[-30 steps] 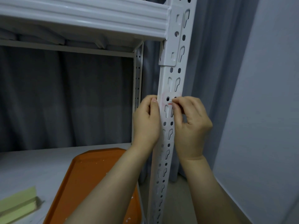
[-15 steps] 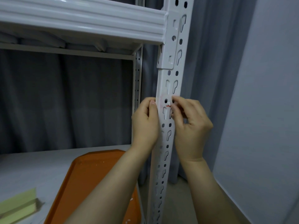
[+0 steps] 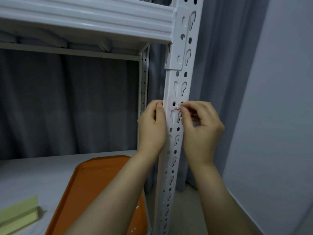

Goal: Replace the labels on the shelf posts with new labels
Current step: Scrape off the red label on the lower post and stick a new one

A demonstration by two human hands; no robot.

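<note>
Head view:
- Change: a second ago the old white paper label with a red line (image 3: 177, 107) lay nearly flat on the white perforated metal shelf post (image 3: 177, 146). Now a small curl of it stands off the post face, between two rows of holes, below the beam bracket.
- A faint pinkish outline around it looks like leftover backing or glue.
- Right hand (image 3: 201, 129): thumb and forefinger tips (image 3: 183, 108) pinch the lifted curl; the other fingers are loosely curled.
- Left hand (image 3: 152, 128): grips the post's left edge, thumb laid flat along it, fingers curled. It has hardly shifted.
- Judgement: removal is under way and coming off in scraps; no new label is applied here yet.
- Surroundings: orange plastic tray (image 3: 101, 180) on the grey lower shelf board (image 3: 33, 173), carrying small white scraps (image 3: 133, 230); a pale yellow-green paper pad (image 3: 18, 212) sits well to its left.
- Obstructions: none on the post face; grey curtain (image 3: 67, 107) behind, grey wall (image 3: 279, 116) close on the right.
</note>
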